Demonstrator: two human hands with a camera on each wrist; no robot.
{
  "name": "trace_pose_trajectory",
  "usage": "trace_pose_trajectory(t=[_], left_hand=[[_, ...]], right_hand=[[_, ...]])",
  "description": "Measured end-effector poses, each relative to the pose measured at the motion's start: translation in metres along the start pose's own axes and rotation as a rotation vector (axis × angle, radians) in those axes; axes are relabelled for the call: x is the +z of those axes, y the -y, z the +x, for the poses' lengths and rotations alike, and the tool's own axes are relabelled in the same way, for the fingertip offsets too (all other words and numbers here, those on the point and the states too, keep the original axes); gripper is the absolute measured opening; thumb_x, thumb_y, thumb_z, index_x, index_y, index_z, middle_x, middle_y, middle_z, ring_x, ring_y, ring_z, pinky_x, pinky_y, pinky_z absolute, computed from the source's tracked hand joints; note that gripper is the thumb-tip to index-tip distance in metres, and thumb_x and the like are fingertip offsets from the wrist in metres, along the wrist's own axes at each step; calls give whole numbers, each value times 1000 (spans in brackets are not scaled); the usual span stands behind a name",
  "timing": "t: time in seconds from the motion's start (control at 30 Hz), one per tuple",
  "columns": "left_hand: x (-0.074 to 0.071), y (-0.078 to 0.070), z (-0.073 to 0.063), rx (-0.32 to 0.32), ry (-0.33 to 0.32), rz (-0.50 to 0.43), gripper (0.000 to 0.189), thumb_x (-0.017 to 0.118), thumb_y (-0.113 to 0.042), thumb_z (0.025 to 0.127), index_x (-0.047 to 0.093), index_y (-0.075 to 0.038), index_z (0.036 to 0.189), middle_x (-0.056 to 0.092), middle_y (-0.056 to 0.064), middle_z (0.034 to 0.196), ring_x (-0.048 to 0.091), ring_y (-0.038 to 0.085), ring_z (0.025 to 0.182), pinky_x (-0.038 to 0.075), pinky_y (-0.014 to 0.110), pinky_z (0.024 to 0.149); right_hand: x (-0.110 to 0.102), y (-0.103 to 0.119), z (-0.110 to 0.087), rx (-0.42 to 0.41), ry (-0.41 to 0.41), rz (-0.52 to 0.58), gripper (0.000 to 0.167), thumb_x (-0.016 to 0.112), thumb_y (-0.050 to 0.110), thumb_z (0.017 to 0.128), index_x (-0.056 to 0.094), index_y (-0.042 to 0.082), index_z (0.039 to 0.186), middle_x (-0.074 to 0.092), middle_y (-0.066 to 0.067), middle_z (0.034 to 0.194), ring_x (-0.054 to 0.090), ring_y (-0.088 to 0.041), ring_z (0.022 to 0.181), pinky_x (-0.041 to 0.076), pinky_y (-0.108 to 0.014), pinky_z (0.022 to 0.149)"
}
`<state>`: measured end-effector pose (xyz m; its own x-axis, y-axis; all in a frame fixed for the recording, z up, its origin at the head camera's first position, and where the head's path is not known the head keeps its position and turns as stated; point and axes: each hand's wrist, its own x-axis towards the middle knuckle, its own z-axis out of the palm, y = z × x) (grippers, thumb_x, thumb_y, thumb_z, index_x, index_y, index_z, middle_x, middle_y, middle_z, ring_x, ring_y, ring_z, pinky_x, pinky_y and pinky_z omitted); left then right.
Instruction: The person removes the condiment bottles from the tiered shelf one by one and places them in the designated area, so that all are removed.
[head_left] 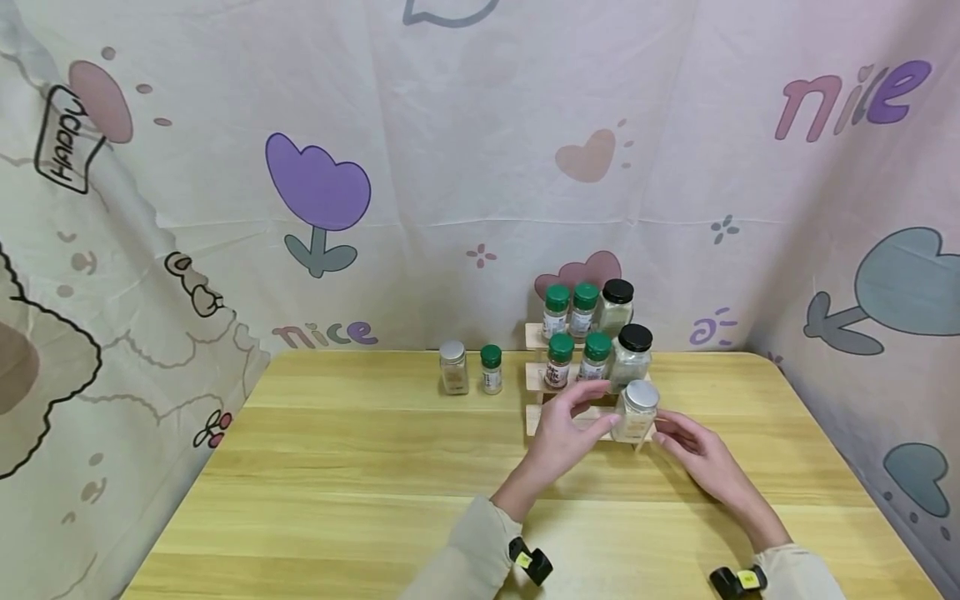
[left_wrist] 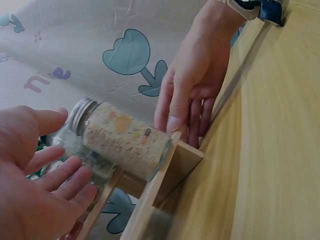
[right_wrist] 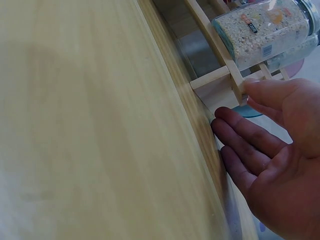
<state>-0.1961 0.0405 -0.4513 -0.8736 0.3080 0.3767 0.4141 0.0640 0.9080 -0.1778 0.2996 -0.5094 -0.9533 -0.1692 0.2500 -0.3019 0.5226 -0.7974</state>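
Note:
A silver-lidded glass jar (head_left: 635,412) of pale grains stands at the right end of the lowest step of a wooden tiered rack (head_left: 534,377). To the jar's left is my left hand (head_left: 562,433), its fingers spread and relaxed; in the left wrist view a gap shows between this hand (left_wrist: 40,175) and the jar (left_wrist: 125,137). My right hand (head_left: 701,458) is at the rack's right end with loosely bent fingers. In the right wrist view the thumb of that hand (right_wrist: 285,150) is at the rack's front corner (right_wrist: 235,85); whether it touches is hard to tell.
Green-capped bottles (head_left: 558,360) and black-lidded jars (head_left: 630,354) fill the rack's upper two steps. Left of the rack, a silver-lidded jar (head_left: 453,368) and a small green-capped bottle (head_left: 491,370) stand on the wooden table (head_left: 337,475). Printed cloth (head_left: 465,167) hangs behind.

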Motion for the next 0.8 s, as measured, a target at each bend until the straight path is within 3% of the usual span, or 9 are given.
trace_pose_trajectory(t=[0.33,0.8], left_hand=[[16,4,4,-71,3,25,45,80,-15,91,65,-10,133,65,3,134,62,20,122,52,35,105],[29,9,12,-93,-26,3,48,84,-13,88,65,-11,132,68,3,126,66,19,116,56,36,99]], right_hand=[[0,-1,1,10,4,-8,39,62,15,104,58,0,140,69,-21,124,61,1,111,44,-6,93],[0,0,1,3,3,-8,39,62,14,104,58,-1,140,69,-22,124,60,2,111,44,-6,93]])
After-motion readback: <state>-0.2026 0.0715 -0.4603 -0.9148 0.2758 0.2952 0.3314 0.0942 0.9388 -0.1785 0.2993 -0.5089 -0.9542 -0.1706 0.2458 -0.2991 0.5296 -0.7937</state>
